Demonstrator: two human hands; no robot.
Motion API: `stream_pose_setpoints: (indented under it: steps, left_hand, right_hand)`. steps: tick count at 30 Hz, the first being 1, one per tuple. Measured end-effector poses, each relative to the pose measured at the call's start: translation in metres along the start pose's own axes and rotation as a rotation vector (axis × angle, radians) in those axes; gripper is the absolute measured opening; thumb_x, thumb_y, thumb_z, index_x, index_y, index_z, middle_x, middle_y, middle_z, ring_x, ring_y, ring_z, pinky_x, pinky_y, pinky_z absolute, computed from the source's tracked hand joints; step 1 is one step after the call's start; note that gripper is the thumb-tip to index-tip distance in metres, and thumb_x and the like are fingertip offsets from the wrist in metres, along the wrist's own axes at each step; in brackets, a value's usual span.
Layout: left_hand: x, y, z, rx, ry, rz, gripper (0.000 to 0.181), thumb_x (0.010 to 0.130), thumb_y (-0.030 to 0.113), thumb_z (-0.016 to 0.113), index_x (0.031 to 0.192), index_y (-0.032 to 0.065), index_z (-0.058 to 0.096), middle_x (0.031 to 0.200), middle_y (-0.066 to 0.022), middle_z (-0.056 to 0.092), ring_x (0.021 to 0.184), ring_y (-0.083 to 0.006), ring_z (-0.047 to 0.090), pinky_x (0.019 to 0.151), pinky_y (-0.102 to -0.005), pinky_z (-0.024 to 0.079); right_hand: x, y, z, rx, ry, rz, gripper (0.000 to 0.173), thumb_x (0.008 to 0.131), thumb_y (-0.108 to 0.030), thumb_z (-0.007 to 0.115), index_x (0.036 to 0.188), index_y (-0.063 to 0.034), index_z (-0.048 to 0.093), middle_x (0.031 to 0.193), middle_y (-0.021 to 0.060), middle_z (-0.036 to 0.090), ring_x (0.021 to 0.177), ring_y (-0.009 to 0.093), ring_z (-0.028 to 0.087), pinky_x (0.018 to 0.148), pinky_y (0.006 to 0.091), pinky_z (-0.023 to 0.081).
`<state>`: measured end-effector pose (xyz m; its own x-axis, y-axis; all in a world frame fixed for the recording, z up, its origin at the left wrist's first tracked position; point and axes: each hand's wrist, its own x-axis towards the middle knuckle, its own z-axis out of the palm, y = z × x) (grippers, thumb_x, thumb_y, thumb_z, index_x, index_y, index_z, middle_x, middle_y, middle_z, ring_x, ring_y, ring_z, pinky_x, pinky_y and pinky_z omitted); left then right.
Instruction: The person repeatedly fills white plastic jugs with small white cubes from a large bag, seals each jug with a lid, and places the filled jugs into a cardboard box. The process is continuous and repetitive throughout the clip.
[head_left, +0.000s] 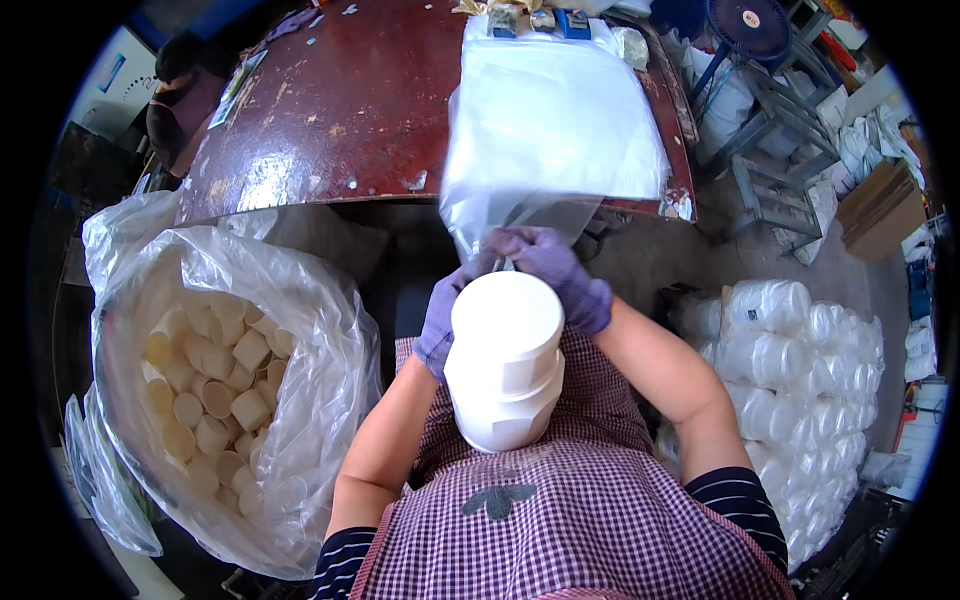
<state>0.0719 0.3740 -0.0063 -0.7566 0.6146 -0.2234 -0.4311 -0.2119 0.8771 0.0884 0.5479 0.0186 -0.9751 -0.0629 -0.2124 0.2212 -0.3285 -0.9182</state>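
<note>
Purple gloves cover both hands. My left hand (450, 304) and my right hand (551, 262) meet just beyond a stack of white containers (507, 322), their fingers closed on the gathered edge of a clear plastic bag (480, 214). The stack rests against my checked apron between the forearms, its flat round end facing up; the lower part has faceted sides. Behind the hands, a pile of clear plastic bags (555, 120) lies on the dark red table and reaches over its near edge. The fingertips are partly hidden by the gloves' overlap and the bag.
The worn red table (360, 97) spans the far side. At left, a large plastic sack (330, 300) holds many cream cups (217, 399). Wrapped white containers (787, 360) are stacked at right, near metal stools (776, 199) and a fan (748, 26). A person (180, 112) is at far left.
</note>
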Motion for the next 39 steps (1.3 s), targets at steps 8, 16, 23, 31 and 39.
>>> stream_pose_setpoints:
  steps: [8, 16, 23, 31, 39]
  left_hand:
    - [-0.015, 0.005, -0.008, 0.686, 0.34, 0.152, 0.026, 0.092, 0.016, 0.057, 0.111, -0.0002, 0.065, 0.084, -0.012, 0.07, 0.073, -0.0132, 0.063, 0.068, -0.0291, 0.05]
    - [-0.049, -0.027, -0.037, 0.028, 0.353, 0.08, 0.034, 0.094, 0.015, 0.056, 0.119, -0.0065, 0.061, 0.112, -0.0091, 0.068, 0.099, -0.0167, 0.063, 0.089, -0.0259, 0.048]
    - [-0.161, -0.045, -0.019, 0.656, 0.321, 0.095, 0.03, 0.095, 0.013, 0.05, 0.118, -0.0022, 0.061, 0.113, -0.0167, 0.066, 0.108, -0.0241, 0.061, 0.094, -0.0343, 0.046]
    - [-0.146, -0.004, 0.02, 0.6, -0.68, 0.331, 0.026, 0.096, 0.02, 0.058, 0.105, -0.003, 0.065, 0.119, -0.02, 0.062, 0.104, -0.0295, 0.064, 0.092, -0.0381, 0.05]
    - [-0.094, 0.038, 0.054, 0.548, -1.18, -0.09, 0.023, 0.093, 0.018, 0.063, 0.098, -0.0042, 0.067, 0.105, -0.0195, 0.066, 0.096, -0.0306, 0.065, 0.086, -0.0339, 0.05]
  right_hand:
    - [-0.044, -0.032, -0.024, -0.404, 0.407, -0.408, 0.026, 0.095, -0.026, 0.058, 0.086, -0.0031, 0.067, 0.078, 0.0019, 0.064, 0.075, 0.011, 0.061, 0.072, 0.0267, 0.05]
    - [-0.156, 0.012, -0.022, -0.955, -0.531, -0.125, 0.014, 0.085, -0.018, 0.065, 0.092, -0.006, 0.07, 0.091, 0.012, 0.068, 0.086, 0.027, 0.065, 0.08, 0.0362, 0.053]
    - [-0.178, 0.06, -0.054, -1.418, -0.706, -0.129, 0.018, 0.082, -0.016, 0.056, 0.091, -0.0082, 0.069, 0.088, 0.0115, 0.066, 0.09, 0.028, 0.064, 0.113, 0.0494, 0.029]
    - [-0.161, -0.054, -0.021, -1.395, -0.015, -0.598, 0.032, 0.077, -0.001, 0.058, 0.108, -0.0084, 0.061, 0.115, 0.0127, 0.059, 0.096, 0.032, 0.06, 0.083, 0.0423, 0.051]
    - [-0.166, -0.037, -0.059, -1.852, -0.313, -0.843, 0.021, 0.083, -0.02, 0.055, 0.103, -0.019, 0.064, 0.117, 0.0019, 0.061, 0.097, 0.02, 0.058, 0.08, 0.0356, 0.047]
